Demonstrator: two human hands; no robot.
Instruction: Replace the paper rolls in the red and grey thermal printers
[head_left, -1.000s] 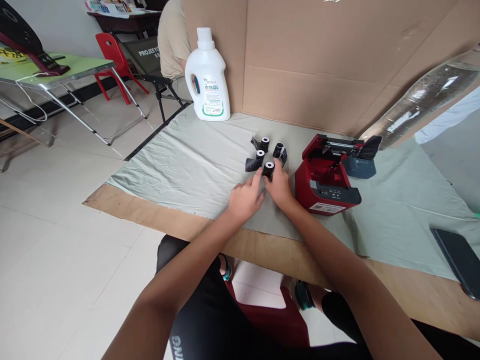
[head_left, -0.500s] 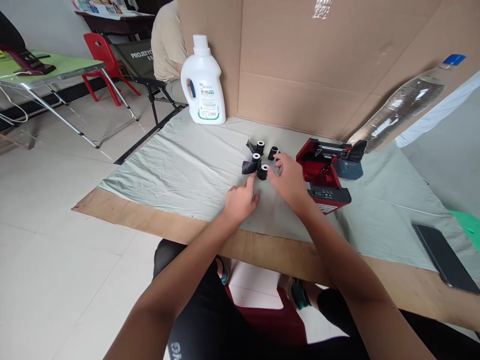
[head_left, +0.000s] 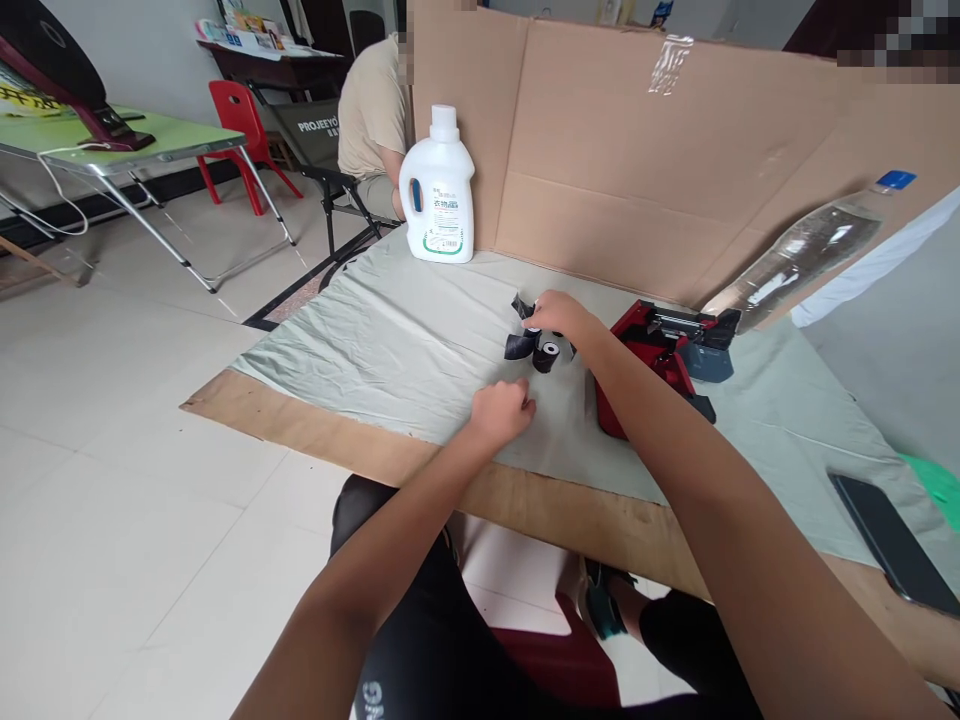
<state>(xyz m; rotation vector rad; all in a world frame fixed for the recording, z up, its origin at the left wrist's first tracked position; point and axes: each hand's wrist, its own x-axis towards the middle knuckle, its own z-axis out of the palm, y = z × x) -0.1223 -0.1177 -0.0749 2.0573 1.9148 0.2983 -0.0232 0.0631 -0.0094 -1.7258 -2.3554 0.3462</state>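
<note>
Several small black rolls with white cores stand close together on the cloth, some with loose black tails. One front roll (head_left: 546, 357) shows clearly, and a loose tail (head_left: 519, 346) spreads to its left. My right hand (head_left: 561, 315) reaches over the group, its fingers closed around a roll at the back that it mostly hides. Nearer to me, my left hand (head_left: 504, 412) rests curled over the cloth with nothing visible in it. To the right is a red device (head_left: 626, 385) with its lid raised, partly covered by my right forearm.
A white detergent bottle (head_left: 441, 195) stands at the back left before a cardboard wall (head_left: 637, 170). A clear plastic bottle (head_left: 810, 250) leans at the right. A black phone (head_left: 889, 535) lies near the table's right front edge. Beyond the table sits a person (head_left: 373, 115).
My right hand has moved left over the rolls and closed on one. My left hand has drawn back toward me and curled its extended finger. The camera view has tilted up.
</note>
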